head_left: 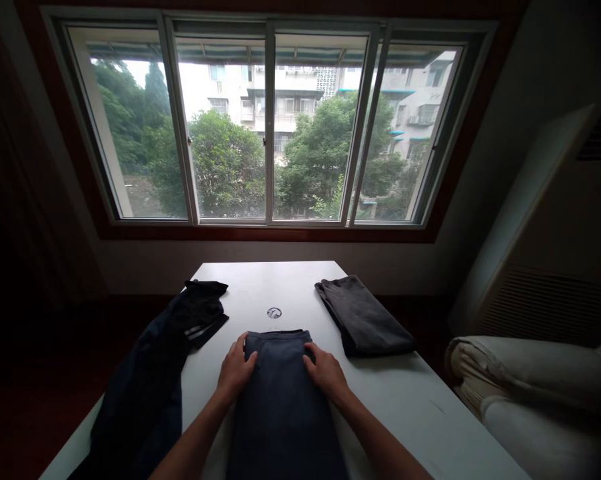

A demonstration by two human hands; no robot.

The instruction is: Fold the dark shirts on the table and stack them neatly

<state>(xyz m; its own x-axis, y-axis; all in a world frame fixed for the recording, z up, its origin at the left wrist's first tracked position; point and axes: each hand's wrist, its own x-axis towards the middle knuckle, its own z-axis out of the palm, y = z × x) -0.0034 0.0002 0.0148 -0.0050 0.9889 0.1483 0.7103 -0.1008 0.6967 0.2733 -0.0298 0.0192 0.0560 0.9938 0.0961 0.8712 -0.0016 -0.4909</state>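
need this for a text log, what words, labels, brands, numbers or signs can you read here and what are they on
No readable words or numbers.
Round mark on the white table: small emblem, too small to read.
Pale stripes on the dark garment at left: trim, not letters.
Folded garment under left hand and right hand: no label shows.
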